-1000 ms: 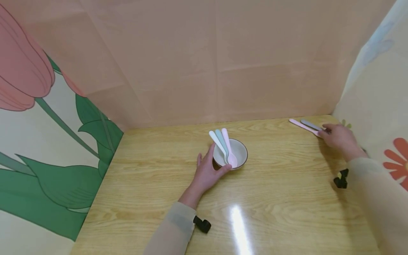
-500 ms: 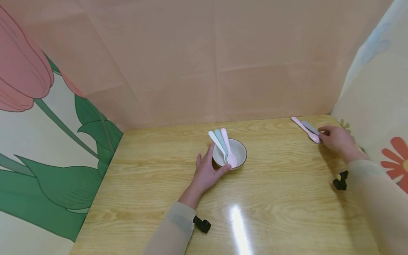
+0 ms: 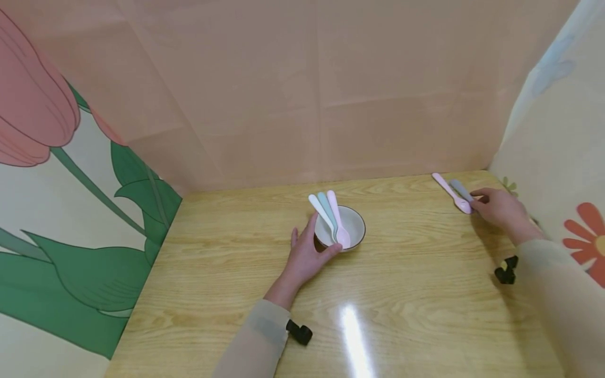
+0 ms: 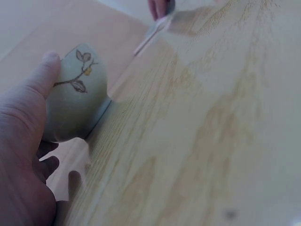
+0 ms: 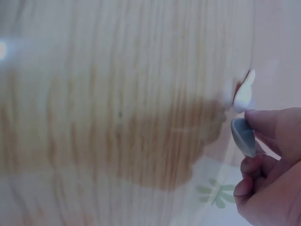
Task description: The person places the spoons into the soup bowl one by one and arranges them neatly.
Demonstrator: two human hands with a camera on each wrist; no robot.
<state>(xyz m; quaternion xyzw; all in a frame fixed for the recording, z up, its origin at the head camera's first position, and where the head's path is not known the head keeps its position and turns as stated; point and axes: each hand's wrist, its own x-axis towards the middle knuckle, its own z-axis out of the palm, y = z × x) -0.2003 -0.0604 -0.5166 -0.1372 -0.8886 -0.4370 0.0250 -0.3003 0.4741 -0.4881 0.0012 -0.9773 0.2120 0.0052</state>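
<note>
Frame centre: left hand (image 3: 304,261) grips bowl (image 3: 356,224). Right: right hand (image 3: 503,209) pinches grey spoon (image 3: 461,190); lifting, we judge, could drag adjacent pink spoon (image 3: 450,191).

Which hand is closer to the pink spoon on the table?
The right hand, just right of the pink spoon. The left hand is well to the spoon's left, gripping the bowl.
</note>
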